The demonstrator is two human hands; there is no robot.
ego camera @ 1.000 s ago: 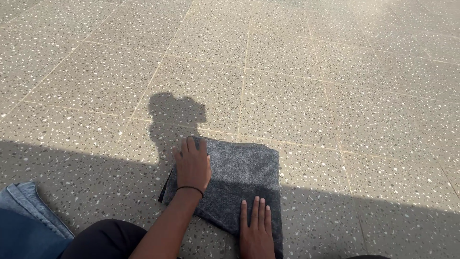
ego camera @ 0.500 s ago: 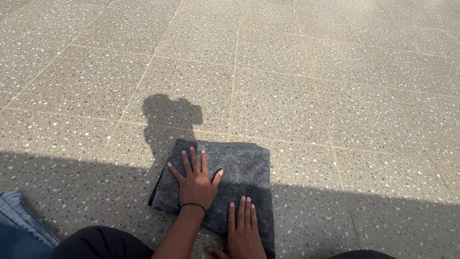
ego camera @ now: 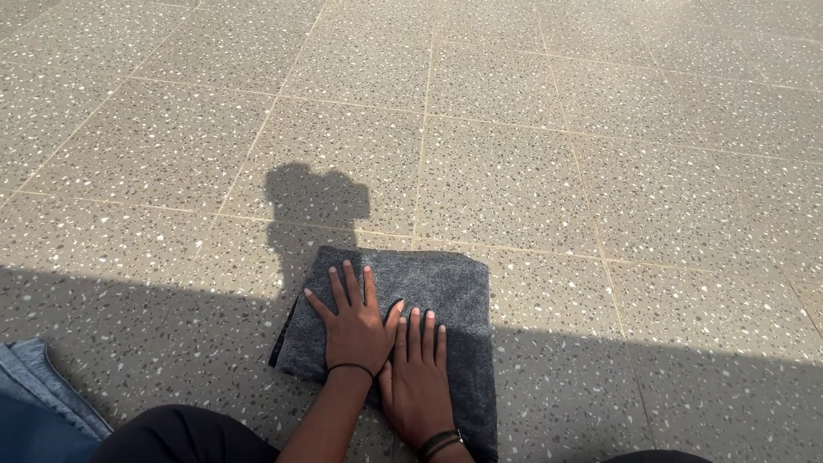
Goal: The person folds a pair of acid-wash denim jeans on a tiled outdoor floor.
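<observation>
Soft grey cloth (ego camera: 420, 291) — matt, fuzzy like fleece or felt. Underneath, speckled terrazzo-look floor tiles (ego camera: 514, 154), hard and smooth, with a faint sheen in sunlight. At the lower left, blue denim (ego camera: 34, 386) — coarse, woven, dull.

A folded grey fleece cloth (ego camera: 433, 287) lies flat on the speckled terrazzo tile floor (ego camera: 549, 146), low in the view and just left of centre. On top of it, the left hand (ego camera: 356, 321) is spread palm-down over the cloth's left half, and the right hand (ego camera: 417, 377) lies palm-down just beside it, nearer the person, its fingers alongside the left thumb. Both wrists reach in from the bottom edge. A black-clad knee (ego camera: 184, 435) sits at the bottom, left of the arms, with a folded blue denim garment (ego camera: 39, 394) further left at the corner, well apart from the cloth. Beyond the cloth, the head's shadow (ego camera: 317, 201) falls on the tiles.
</observation>
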